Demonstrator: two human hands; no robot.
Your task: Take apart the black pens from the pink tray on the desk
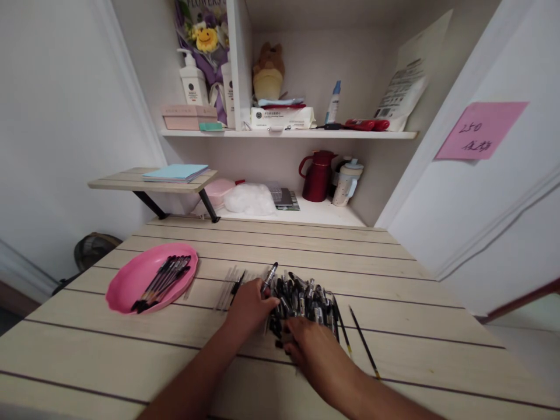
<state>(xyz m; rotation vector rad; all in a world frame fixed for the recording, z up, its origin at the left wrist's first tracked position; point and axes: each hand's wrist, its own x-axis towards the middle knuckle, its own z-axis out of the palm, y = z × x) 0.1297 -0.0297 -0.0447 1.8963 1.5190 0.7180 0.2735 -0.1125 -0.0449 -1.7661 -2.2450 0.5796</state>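
A heap of black, silver and clear pen parts [303, 297] lies on the table in front of me. At the heap's left edge my left hand [250, 304] is closed around a pen piece [269, 277] with a dark tip and a shiny body; its lower end is hidden by my fingers. My right hand [317, 345] touches the heap's near side, its fingers curled at the dark parts, and what they hold is hidden. Clear tubes [227, 289] lie left of my left hand. To the right lies a single black refill [364, 341] with a yellowish end.
A pink dish [120, 291] holding several dark pens [164, 280] stands at the left. Behind it a small raised shelf [116, 179] carries blue paper [175, 172]. A cabinet at the back holds a red jug [318, 178] and a pale bottle [347, 185].
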